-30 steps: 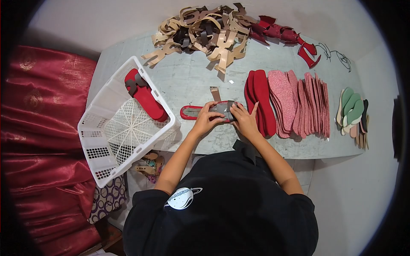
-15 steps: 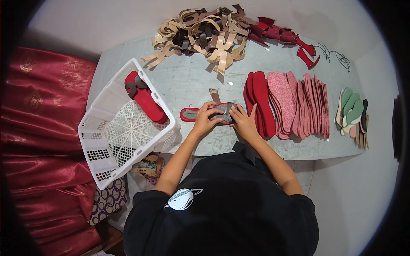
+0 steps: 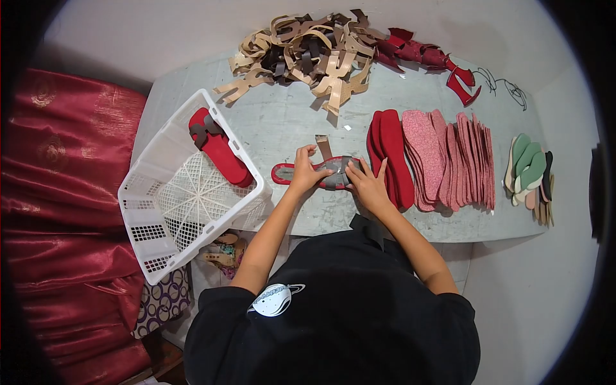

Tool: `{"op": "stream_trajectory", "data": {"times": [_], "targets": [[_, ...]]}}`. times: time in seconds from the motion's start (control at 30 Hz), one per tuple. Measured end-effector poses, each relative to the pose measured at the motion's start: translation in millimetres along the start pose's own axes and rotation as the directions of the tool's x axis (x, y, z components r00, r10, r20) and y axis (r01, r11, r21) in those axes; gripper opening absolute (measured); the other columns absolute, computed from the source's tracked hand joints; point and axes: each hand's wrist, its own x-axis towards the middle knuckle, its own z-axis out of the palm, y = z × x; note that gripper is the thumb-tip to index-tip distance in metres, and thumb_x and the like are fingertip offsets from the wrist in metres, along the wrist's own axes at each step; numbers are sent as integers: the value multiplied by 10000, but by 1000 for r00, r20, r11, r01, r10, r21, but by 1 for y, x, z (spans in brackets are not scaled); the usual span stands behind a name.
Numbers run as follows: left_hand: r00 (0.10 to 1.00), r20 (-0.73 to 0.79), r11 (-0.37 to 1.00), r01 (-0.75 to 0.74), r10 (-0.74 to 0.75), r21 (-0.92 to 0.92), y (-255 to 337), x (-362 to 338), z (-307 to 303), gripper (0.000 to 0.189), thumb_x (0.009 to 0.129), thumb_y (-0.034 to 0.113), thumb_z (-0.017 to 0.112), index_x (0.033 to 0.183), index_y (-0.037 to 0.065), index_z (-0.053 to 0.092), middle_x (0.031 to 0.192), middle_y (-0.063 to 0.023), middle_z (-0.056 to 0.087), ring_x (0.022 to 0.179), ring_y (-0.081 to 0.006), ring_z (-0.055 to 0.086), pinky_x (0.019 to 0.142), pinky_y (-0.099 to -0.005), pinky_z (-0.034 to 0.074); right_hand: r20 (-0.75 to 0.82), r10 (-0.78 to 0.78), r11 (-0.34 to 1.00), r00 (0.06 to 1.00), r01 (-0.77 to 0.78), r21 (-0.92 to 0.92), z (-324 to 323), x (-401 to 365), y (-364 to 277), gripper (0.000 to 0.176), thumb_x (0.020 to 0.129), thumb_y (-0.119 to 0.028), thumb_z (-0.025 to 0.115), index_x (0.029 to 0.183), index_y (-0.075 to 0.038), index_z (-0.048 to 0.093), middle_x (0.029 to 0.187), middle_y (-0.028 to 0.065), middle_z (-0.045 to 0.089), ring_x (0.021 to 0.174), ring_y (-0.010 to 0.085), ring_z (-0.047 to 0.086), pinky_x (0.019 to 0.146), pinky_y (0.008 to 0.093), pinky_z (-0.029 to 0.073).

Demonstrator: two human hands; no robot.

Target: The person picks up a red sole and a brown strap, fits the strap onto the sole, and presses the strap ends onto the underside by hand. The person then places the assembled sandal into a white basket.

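Observation:
A red sandal sole [image 3: 283, 173] with a grey strap piece [image 3: 336, 172] lies flat on the grey table [image 3: 282, 122] in front of me. My left hand [image 3: 304, 174] rests on its middle, fingers spread over the sole. My right hand [image 3: 367, 182] presses down on the grey strap end of the same sole. A small tan strap piece [image 3: 323, 144] lies just beyond the sole.
A white plastic basket [image 3: 186, 192] at the left holds one finished red sandal [image 3: 217, 145]. Tan and brown straps [image 3: 301, 54] and red straps [image 3: 427, 54] pile at the back. Red soles [image 3: 390, 154], pink insoles [image 3: 459, 157] and green pieces [image 3: 529, 163] lie right.
My left hand has shifted left along the sole and opened out over it. The right hand stays on the grey strap.

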Motion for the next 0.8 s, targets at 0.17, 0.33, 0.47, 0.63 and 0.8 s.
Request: {"op": "stream_trajectory", "data": {"times": [0.17,0.33,0.47,0.63,0.8], "targets": [[987,54,979,144,-153,142,-1,15,-2,942,386,341,893,1152,34,437,1128,-130,431,1058,-286,439,915,-374,369,-42,22,999,999,-20,47,-3,0,-2,464,758,-284,624,1181,-109,544,1249,5,514,1249,254,383,969,721,24],[937,208,945,231,-280,231,-1,29,-8,1010,360,401,889,1185,39,432,1149,-143,408,1075,-310,423,951,-387,356,-40,57,998,998,-57,12,-8,3,-9,425,762,-272,615,1151,-106,571,1234,4,527,1233,261,403,959,731,11],[909,246,915,252,-335,316,5,33,-9,974,378,401,890,1185,63,464,1180,-150,398,1123,-305,415,954,-361,368,-30,76,997,997,-76,9,-10,4,-11,411,764,-257,604,1142,-97,578,1228,14,531,1220,268,421,957,731,0],[932,251,929,170,-260,329,-3,32,-5,875,376,379,893,1106,93,504,1075,-106,459,975,-239,474,837,-337,415,-19,86,996,996,-85,22,-8,4,-12,406,771,-249,596,1146,-94,574,1232,19,528,1224,273,418,956,732,-4],[920,328,977,197,-214,85,-8,31,-5,749,434,290,887,1032,55,501,883,-51,549,823,-172,519,748,-304,432,-19,85,996,996,-85,23,-8,4,-12,408,770,-247,597,1147,-94,572,1234,21,526,1223,276,418,954,734,-6]]}}
